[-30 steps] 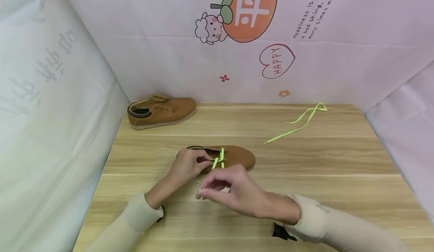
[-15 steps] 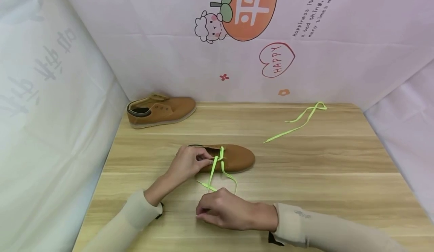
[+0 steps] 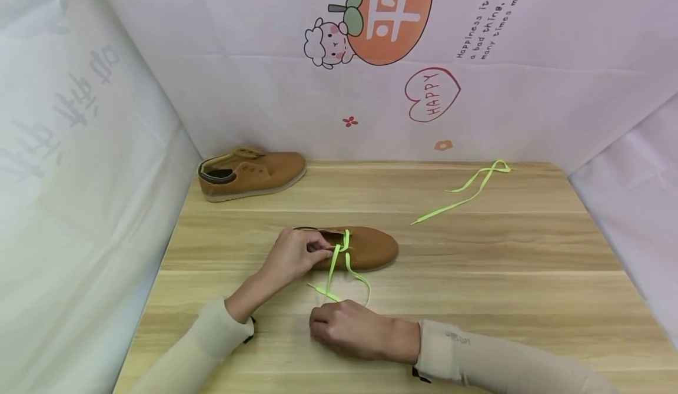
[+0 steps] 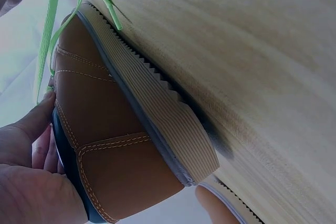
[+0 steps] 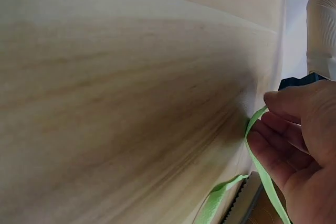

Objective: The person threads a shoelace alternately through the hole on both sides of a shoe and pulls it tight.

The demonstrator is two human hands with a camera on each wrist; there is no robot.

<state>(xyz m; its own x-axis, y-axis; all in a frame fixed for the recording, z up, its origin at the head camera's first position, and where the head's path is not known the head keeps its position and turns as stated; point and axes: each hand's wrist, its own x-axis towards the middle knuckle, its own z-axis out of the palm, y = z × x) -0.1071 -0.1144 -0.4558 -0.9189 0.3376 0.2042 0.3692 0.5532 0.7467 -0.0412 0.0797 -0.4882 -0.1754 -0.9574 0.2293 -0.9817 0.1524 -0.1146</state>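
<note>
A brown shoe [image 3: 373, 248] lies in the middle of the table, toe to the right, with a bright green shoelace [image 3: 331, 273] through its front eyelets. My left hand [image 3: 292, 255] pinches the shoe's near eyelet flap between thumb and fingers. In the left wrist view, the thumb [image 4: 38, 116] presses the flap's edge beside the lace. Nearer to me, my right hand [image 3: 352, 329] holds one stretch of the lace. The right wrist view shows this green strand [image 5: 262, 166] running between thumb and fingers. Another lace end [image 3: 324, 291] with its tip lies left of the right hand.
A second brown shoe [image 3: 281, 170], unlaced, stands at the back left of the wooden table [image 3: 477, 276]. A loose green shoelace [image 3: 450, 209] lies at the back right. White printed cloth [image 3: 254, 88] hangs behind and on both sides.
My right hand has moved down toward me, drawing the lace out from the shoe. Its fingers have closed more. The left hand stays at the flap.
</note>
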